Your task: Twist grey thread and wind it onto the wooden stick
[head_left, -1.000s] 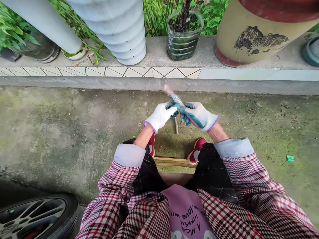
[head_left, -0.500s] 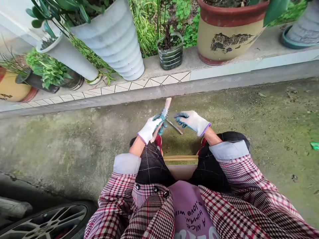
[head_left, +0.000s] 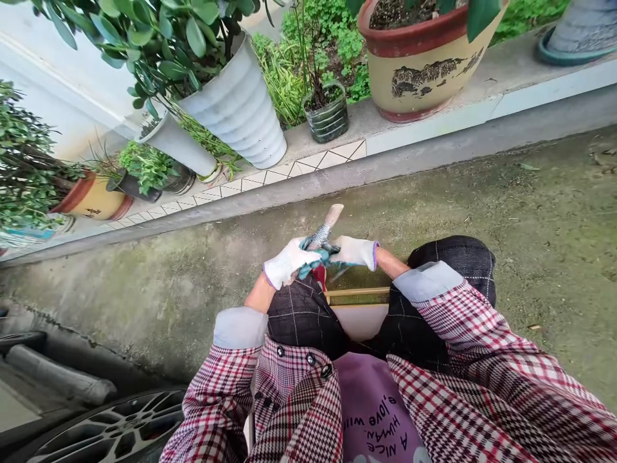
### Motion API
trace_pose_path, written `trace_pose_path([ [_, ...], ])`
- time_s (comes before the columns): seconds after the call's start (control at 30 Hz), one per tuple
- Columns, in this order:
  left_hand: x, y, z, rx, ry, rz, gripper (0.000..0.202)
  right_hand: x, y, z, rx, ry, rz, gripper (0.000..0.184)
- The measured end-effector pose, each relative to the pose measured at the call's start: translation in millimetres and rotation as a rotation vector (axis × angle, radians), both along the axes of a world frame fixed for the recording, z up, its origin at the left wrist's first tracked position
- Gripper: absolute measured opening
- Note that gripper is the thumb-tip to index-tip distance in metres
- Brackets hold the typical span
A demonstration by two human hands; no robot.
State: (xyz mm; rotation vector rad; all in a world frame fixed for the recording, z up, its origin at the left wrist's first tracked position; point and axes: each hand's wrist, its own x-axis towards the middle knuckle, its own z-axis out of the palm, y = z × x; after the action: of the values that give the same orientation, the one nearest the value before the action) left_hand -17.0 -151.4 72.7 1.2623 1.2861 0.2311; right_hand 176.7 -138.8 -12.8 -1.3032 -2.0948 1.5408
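My left hand (head_left: 299, 258), in a white work glove with a blue-green palm, is closed around a pale wooden stick (head_left: 333, 213). Silvery wire (head_left: 319, 238) is wound round the stick in many turns just above my fingers. My right hand (head_left: 348, 251), gloved alike, has come against the stick and left fingers from the right. Its fingers are bent together, and what they grip is hidden. Below them a thin rod (head_left: 343, 274) shows as a blur.
A low ledge ahead carries a white ribbed pot (head_left: 236, 103), a small green plastic container (head_left: 328, 116) and a beige pot with red rim (head_left: 419, 71). Between my knees is a wooden-edged seat (head_left: 359, 315). A car wheel (head_left: 116, 427) stands at lower left.
My right hand has moved left, from apart to touching the wire-wrapped stick. The stick leans further to the right. The thin rod has become blurred, and the camera view has tilted and shifted left.
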Motion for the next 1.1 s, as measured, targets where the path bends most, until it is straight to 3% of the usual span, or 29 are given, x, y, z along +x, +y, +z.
trace_pose_path([
  [0.13,-18.6,13.8,-15.5,0.225,0.214,0.061,0.024,10.8,4.2,4.2,0.061,-0.100,-0.089,0.024],
  [0.27,-20.1,33.8,-34.5,0.354,0.591,-0.040,0.023,19.4,-0.2,22.6,0.195,-0.159,-0.072,0.026],
  [0.33,-12.6,40.0,-45.9,0.445,0.796,-0.187,0.031,24.6,-5.6,32.8,0.220,-0.156,-0.060,0.026],
  [0.43,1.2,37.9,-63.9,0.521,1.049,-0.515,0.042,37.8,-8.8,42.3,0.270,-0.250,-0.124,0.024],
  [0.57,9.2,23.7,-81.6,0.561,1.039,-0.912,0.039,61.5,-1.2,38.6,0.326,-0.404,-0.249,0.023],
  [0.67,6.5,17.5,-87.2,0.652,0.995,-1.011,0.040,74.0,7.3,25.5,0.336,-0.474,-0.308,0.026],
  [0.73,4.8,14.9,-88.3,0.703,0.960,-0.989,0.042,76.8,12.3,14.2,0.337,-0.502,-0.325,0.027],
  [0.83,6.6,8.9,-89.5,0.702,0.885,-0.840,0.045,72.5,16.3,-3.6,0.283,-0.505,-0.326,0.026],
  [0.97,13.4,3.3,-98.1,0.609,0.684,-0.514,0.044,57.4,10.6,-24.8,0.157,-0.467,-0.287,0.022],
  [1.1,13.9,13.5,-111.7,0.570,0.446,-0.190,0.038,44.9,-5.4,-37.4,0.009,-0.380,-0.305,0.029],
])
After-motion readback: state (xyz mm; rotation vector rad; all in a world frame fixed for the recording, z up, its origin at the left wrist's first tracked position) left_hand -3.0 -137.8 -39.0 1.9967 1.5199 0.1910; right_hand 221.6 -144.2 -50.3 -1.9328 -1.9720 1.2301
